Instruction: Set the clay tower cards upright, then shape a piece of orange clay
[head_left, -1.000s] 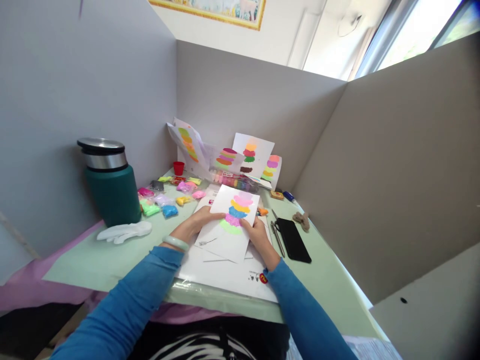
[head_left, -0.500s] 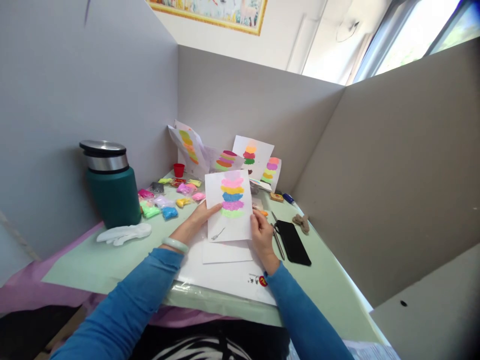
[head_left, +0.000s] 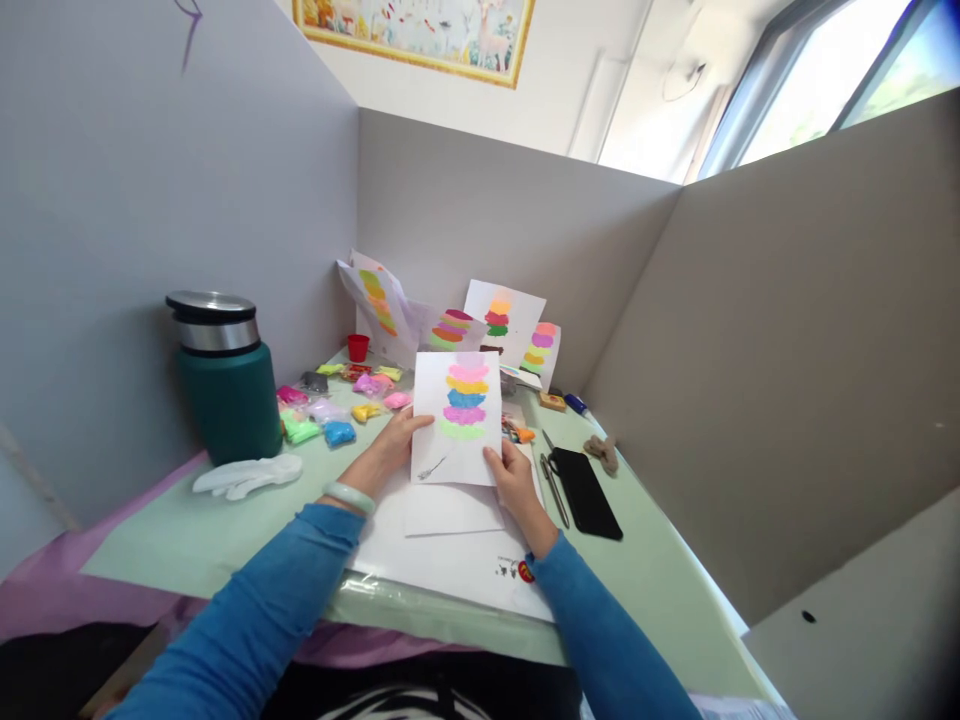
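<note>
We sit at a table (head_left: 652, 610) with a pale green cover. Taking the painted sheet as the clock's centre, a large white board (head_left: 457, 570) lies mainly towards 6 o'clock, partly under loose white paper (head_left: 454, 512). The green bottle (head_left: 229, 405) stands at 9; we see no lettering on the side facing us. The painted sheet (head_left: 457, 418) itself is between our two hands, tilted up towards us and seemingly lifted over the board.

Our left hand (head_left: 394, 442) pinches its edge near 9 o'clock, thumb in front; our right hand (head_left: 515, 478) grips the lower corner between 4 and 5. Both thumbs rest on bare margin, which we judge right: fingers on the colour bands could smudge any wet paint. We'd do well to pinch lightly, match the hands in height and avoid pulling, so the paper neither bows nor creases.

The black phone-like slab (head_left: 587, 493) at 4 o'clock bears no writing we can make out. At 5, the board carries a round red mark (head_left: 526, 571) with small dark characters (head_left: 511, 571) beside it, too small for us to read.
</note>
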